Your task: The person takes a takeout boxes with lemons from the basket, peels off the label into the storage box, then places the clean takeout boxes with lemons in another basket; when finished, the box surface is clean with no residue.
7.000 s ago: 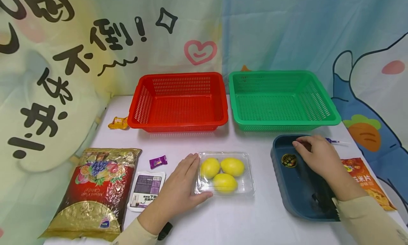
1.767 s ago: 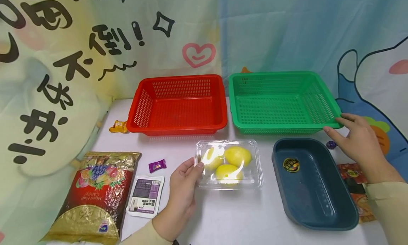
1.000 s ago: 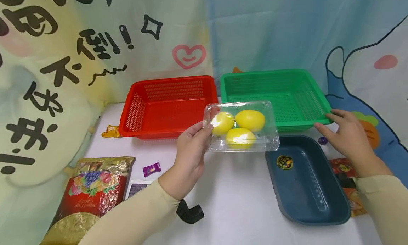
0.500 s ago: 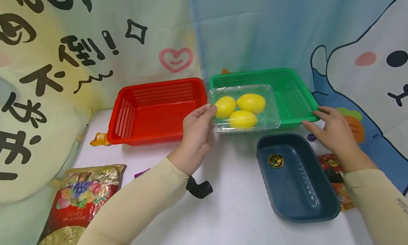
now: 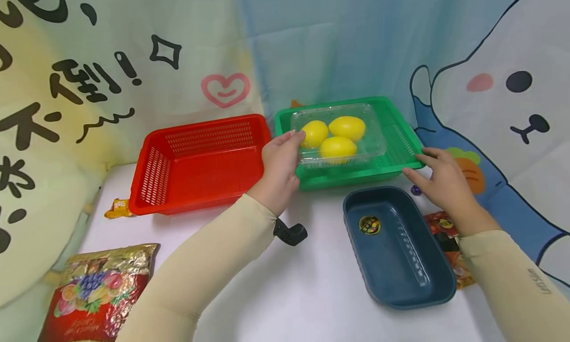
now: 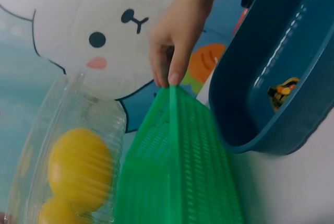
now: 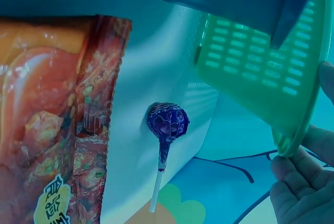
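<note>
My left hand (image 5: 280, 171) grips the left edge of a clear plastic box (image 5: 373, 136) with three yellow lemons (image 5: 338, 148) inside. The box overlaps the opening of the green basket (image 5: 352, 180) in the head view. In the left wrist view, the box's wall and lemons (image 6: 81, 169) appear beside the basket's rim. At the basket's front right corner, my right hand (image 5: 447, 186) pinches the rim between thumb and fingers. That grip shows too in the right wrist view, where fingers (image 7: 292, 182) lie below the basket's corner.
A red basket (image 5: 209, 176) stands left of the green one. In front sits a dark blue tray (image 5: 396, 253). A purple lollipop (image 7: 167, 122) and a snack packet (image 7: 47, 125) lie right of it. A candy bag (image 5: 95, 292) and small orange packet (image 5: 118, 208) lie left.
My left hand has lifted the lemon box off the table and carried it back over the green basket. My right hand has gone from the blue tray to the basket's rim. The head view has turned right.
</note>
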Demonstrator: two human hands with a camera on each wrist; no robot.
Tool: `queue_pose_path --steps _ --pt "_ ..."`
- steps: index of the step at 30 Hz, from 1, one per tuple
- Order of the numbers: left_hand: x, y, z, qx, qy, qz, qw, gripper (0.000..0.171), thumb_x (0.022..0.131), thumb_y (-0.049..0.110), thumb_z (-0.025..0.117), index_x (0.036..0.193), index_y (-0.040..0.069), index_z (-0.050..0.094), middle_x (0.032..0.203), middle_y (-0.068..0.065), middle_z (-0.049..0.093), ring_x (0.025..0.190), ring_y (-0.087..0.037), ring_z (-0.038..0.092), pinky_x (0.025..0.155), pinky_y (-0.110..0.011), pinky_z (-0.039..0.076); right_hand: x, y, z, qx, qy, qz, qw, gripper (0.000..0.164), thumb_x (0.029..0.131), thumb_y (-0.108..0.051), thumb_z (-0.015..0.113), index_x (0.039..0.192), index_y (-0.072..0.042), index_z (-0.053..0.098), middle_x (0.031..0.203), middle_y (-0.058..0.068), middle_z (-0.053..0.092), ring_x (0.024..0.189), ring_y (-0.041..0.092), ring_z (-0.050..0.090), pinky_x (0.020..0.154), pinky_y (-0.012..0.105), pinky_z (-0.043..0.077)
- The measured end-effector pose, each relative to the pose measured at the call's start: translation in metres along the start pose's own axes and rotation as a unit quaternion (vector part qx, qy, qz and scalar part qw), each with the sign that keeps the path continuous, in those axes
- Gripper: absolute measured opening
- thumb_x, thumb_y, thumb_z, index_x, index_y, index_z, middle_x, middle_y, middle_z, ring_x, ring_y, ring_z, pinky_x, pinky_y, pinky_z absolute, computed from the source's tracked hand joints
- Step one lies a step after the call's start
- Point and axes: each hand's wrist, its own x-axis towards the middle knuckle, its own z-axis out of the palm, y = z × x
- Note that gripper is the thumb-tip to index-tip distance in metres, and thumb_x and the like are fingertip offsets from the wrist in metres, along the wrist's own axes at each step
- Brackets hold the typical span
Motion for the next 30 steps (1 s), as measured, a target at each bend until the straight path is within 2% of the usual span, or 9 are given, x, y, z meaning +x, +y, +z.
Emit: queue_pose_path --steps 2,4,9,12,15,21,30 --pt "0.007 -0.002 0.005 0.002 0.004 -0.001 1.0 0.039 0.096 0.024 0.076 0.131 0.008 0.067 0.111 0.001 0.062 0.065 -0.012 0.043 0.064 -0.023 0.04 0.0 -0.001 0.001 0.002 0.001 -0.002 1.0 0.069 0.103 -0.036 0.066 0.147 0.014 0.048 0.159 0.036 0.034 0.146 0.058 0.031 0.115 0.076 0.031" --pt "0.014 -0.003 0.01 0.003 0.011 -0.005 0.9999 0.039 0.096 0.024 0.076 0.131 0.008 0.067 0.117 0.001 0.063 0.073 -0.013 0.047 0.068 -0.025 0.042 0.0 -0.002 0.002 0.002 0.0 -0.003 1.0 0.068 0.103 -0.036 0.066 0.147 0.014 0.048 0.16 0.036 0.034 0.146 0.058 0.031 0.115 0.076 0.032" --pt "0.032 -0.007 0.022 0.02 0.032 -0.022 0.9991 0.042 0.097 0.028 0.075 0.134 0.01 0.066 0.133 0.0 0.063 0.11 -0.018 0.053 0.095 -0.033 0.052 0.001 -0.003 0.003 -0.001 0.0 0.0 1.0 0.068 0.103 -0.035 0.066 0.147 0.013 0.049 0.16 0.036 0.035 0.146 0.057 0.032 0.115 0.075 0.032" --pt "0.041 -0.01 0.031 0.023 0.046 -0.031 0.9982 0.041 0.096 0.029 0.075 0.134 0.012 0.067 0.138 0.0 0.062 0.124 -0.02 0.052 0.109 -0.039 0.051 0.002 -0.002 0.003 -0.001 0.0 0.002 1.0 0.067 0.103 -0.035 0.067 0.147 0.013 0.05 0.16 0.035 0.035 0.146 0.056 0.033 0.116 0.075 0.032" --pt "0.049 -0.013 0.041 0.02 0.048 -0.033 0.9981 0.042 0.096 0.027 0.076 0.134 0.011 0.067 0.143 -0.002 0.059 0.131 -0.023 0.051 0.116 -0.042 0.047 0.003 -0.001 0.002 -0.004 0.003 0.001 1.0 0.067 0.102 -0.034 0.068 0.147 0.013 0.05 0.159 0.035 0.037 0.146 0.056 0.034 0.116 0.074 0.032" --pt "0.06 -0.016 0.053 0.021 0.05 -0.037 0.9978 0.04 0.096 0.025 0.076 0.132 0.009 0.067 0.145 -0.003 0.058 0.139 -0.025 0.049 0.12 -0.044 0.044 0.004 -0.001 0.0 -0.006 0.007 0.004 1.0 0.066 0.1 -0.03 0.071 0.146 0.013 0.051 0.159 0.034 0.037 0.146 0.054 0.034 0.117 0.073 0.032" --pt "0.083 -0.028 0.054 0.019 0.073 -0.058 0.9955 0.036 0.094 0.023 0.078 0.127 0.012 0.069 0.149 -0.001 0.056 0.139 -0.021 0.05 0.115 -0.039 0.05 0.003 -0.002 -0.001 -0.003 -0.004 0.008 1.0 0.066 0.102 -0.034 0.068 0.147 0.012 0.05 0.16 0.034 0.036 0.147 0.054 0.034 0.117 0.073 0.033"
